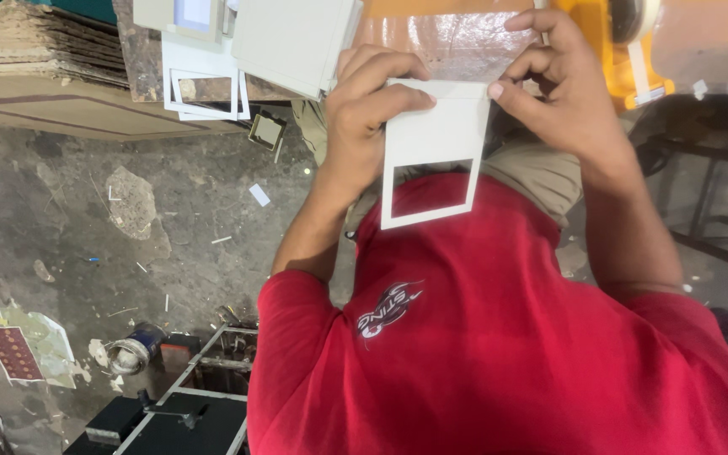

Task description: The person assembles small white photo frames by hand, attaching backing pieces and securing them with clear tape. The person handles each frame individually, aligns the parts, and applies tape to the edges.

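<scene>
Hands (pixel 465 93) raised, pinching white card frame (pixel 428 156)

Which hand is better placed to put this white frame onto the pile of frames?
Probably the left hand: its fingers wrap the white frame at its top-left edge, and the pile of frames lies on that side. The right hand only pinches the far corner.

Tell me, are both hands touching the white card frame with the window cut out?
Touching. The head view shows the left hand pressing its fingers on the white card frame and the right hand pinching its top edge.
</scene>
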